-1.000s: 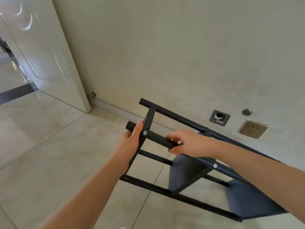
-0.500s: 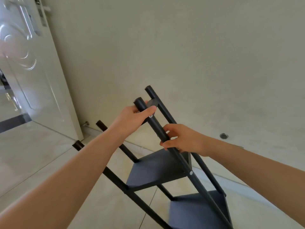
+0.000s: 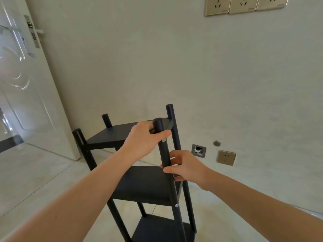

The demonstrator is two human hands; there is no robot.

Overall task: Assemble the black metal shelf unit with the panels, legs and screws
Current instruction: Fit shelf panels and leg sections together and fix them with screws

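Note:
The black metal shelf unit (image 3: 143, 186) stands nearly upright on the floor, close to the wall. It has three dark panels between round black legs, and silver screws (image 3: 176, 205) show on the near right leg (image 3: 170, 189). My left hand (image 3: 143, 140) grips the top of that leg, just under its cap. Lower on the same leg, above the middle panel, my right hand (image 3: 186, 165) is wrapped around it.
A white door (image 3: 26, 88) stands open at the left. The wall behind carries a low gold socket (image 3: 226, 157), an open metal box (image 3: 198, 150) and a row of sockets (image 3: 244, 5) high up. Pale floor tiles (image 3: 35, 180) lie to the left.
The shelf unit has swung from lying tilted on the floor to nearly upright. Both hands kept their grip on the same leg and rose with it.

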